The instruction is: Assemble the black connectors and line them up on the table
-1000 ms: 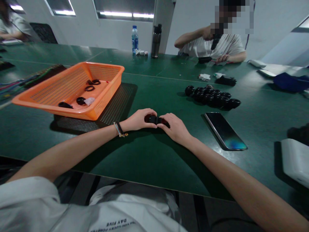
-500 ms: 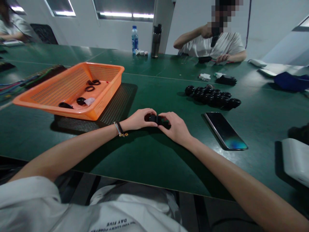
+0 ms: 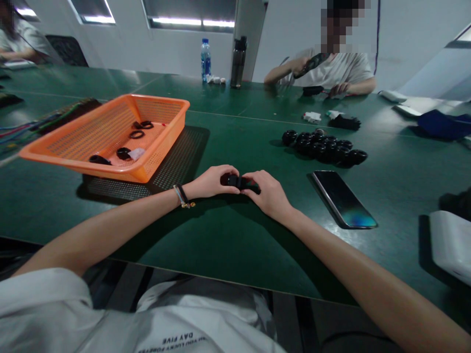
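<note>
Both of my hands meet at the middle of the green table (image 3: 228, 245) and grip one small black part (image 3: 237, 181) between them. My left hand (image 3: 209, 182) pinches its left end, fingers curled. My right hand (image 3: 267, 192) closes on its right end, and most of the part is hidden by the fingers. A heap of several similar black round parts (image 3: 324, 147) lies to the right and farther back. An orange mesh basket (image 3: 110, 135) on the left holds a few black rings.
A dark phone (image 3: 344, 198) lies face up right of my hands. A white box (image 3: 451, 245) sits at the right edge. Across the table a person (image 3: 327, 71) works with something dark. A water bottle (image 3: 205, 60) and a dark flask (image 3: 238, 61) stand at the back.
My hands stay on the black part with only slight finger shifts. The person across the table has lowered the raised hand from face height to chest height.
</note>
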Demonstrator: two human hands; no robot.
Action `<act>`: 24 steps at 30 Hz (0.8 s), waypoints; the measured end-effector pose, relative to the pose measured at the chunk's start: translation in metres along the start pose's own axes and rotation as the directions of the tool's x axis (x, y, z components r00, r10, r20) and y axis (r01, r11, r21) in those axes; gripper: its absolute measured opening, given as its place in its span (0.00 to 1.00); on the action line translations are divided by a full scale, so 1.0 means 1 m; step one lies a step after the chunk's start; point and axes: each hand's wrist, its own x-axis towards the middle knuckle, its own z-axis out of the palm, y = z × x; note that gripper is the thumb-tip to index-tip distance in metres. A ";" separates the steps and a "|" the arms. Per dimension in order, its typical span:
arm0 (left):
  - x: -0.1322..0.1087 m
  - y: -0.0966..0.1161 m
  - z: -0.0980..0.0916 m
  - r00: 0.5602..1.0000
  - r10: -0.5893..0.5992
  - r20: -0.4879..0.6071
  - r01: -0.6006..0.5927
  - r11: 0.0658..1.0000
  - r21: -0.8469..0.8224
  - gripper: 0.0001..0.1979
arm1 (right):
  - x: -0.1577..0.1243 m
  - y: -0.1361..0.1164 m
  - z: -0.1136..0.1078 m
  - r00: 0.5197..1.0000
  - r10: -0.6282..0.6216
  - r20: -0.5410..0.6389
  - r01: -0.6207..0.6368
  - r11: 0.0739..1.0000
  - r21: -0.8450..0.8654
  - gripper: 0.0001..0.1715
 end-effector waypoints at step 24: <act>0.000 0.001 0.000 1.000 -0.006 0.005 0.006 1.000 0.005 0.18 | 0.002 -0.001 -0.002 0.998 0.038 0.047 -0.038 0.999 0.003 0.09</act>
